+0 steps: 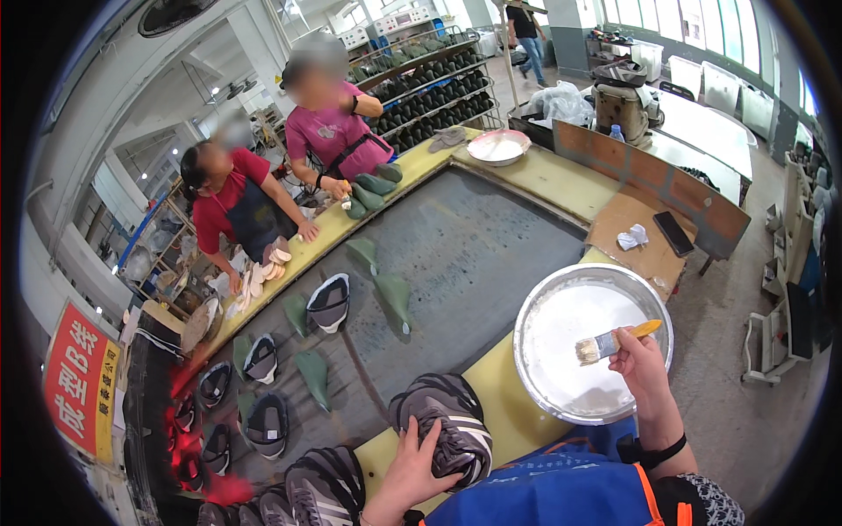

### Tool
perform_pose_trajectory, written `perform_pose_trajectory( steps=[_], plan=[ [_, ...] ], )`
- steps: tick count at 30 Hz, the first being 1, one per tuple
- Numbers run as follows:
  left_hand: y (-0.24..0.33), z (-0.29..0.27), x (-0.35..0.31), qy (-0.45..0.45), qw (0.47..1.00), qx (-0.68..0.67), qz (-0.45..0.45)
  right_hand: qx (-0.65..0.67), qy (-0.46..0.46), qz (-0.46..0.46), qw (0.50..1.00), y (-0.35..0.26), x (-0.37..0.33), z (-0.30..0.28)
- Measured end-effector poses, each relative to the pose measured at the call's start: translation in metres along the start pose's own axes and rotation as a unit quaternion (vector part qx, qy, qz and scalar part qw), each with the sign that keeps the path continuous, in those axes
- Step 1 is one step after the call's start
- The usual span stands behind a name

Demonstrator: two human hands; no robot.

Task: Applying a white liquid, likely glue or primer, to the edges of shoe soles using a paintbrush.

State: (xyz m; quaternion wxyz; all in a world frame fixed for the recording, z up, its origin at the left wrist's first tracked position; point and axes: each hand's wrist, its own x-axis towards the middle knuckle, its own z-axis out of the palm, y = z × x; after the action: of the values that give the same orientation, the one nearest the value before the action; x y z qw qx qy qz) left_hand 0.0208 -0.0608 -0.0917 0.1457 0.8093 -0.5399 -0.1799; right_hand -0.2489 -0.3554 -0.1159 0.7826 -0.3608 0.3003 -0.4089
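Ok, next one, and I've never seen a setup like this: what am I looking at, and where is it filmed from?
There is one picture, from a wide fisheye camera worn on a person's head and looking down, so straight edges bend. No robot here, just that person's bare hands. The right hand holds a yellow-handled brush over a metal basin of something white. The left hand lies on a grey shoe with white stripes, its fingers spread. On the dark surface lie green foot-shaped forms and dark shoe uppers. Two other people work along the far side.
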Motion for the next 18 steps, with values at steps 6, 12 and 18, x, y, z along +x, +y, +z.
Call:
perform_pose_trajectory(
  steps=[6, 12, 18],
  plan=[
    [0.018, 0.013, 0.003, 0.010, 0.990, 0.126, -0.066, 0.013, 0.031, -0.014, 0.999, -0.004, -0.009, -0.004],
    [0.026, 0.017, 0.008, 0.021, 0.988, 0.141, -0.062, 0.004, 0.087, -0.025, 0.996, -0.012, -0.015, -0.010],
    [0.030, 0.015, 0.008, 0.020, 0.986, 0.148, -0.068, 0.002, 0.082, -0.023, 0.996, -0.009, -0.012, -0.011]
  ],
)
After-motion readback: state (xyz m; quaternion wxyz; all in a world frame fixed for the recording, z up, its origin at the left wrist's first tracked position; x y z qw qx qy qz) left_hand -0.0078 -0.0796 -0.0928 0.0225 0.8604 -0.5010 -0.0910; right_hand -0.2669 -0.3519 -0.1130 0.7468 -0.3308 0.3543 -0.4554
